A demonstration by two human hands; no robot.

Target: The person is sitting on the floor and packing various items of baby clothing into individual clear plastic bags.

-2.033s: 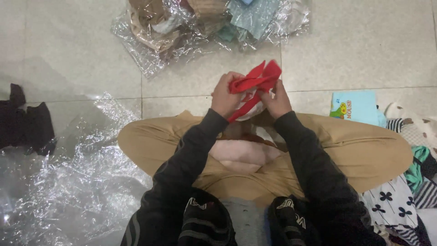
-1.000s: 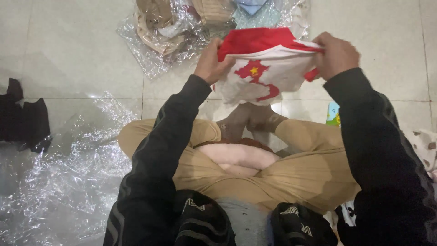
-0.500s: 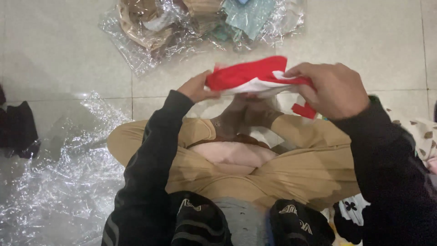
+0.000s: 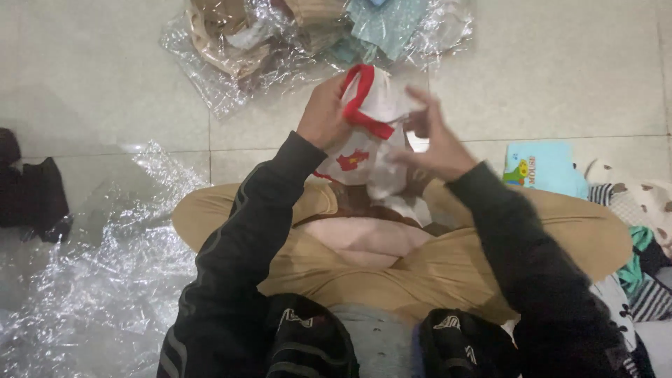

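A person seated cross-legged on a tiled floor [image 4: 574, 77] holds up a small white garment with red trim [image 4: 369, 119] above the lap. The left hand [image 4: 323, 115] is clenched on the garment's red-edged top, while the right hand [image 4: 435, 143], blurred and with fingers spread, touches its lower side without a clear grasp. A clear plastic bag of folded clothes [image 4: 280, 35] lies toward the floor's far edge, crumpled plastic wrap [image 4: 91, 280] at the left, and patterned clothes [image 4: 630, 231] at the right. The garment appears mid-fold; squaring it likely needs a firm right-hand pinch.
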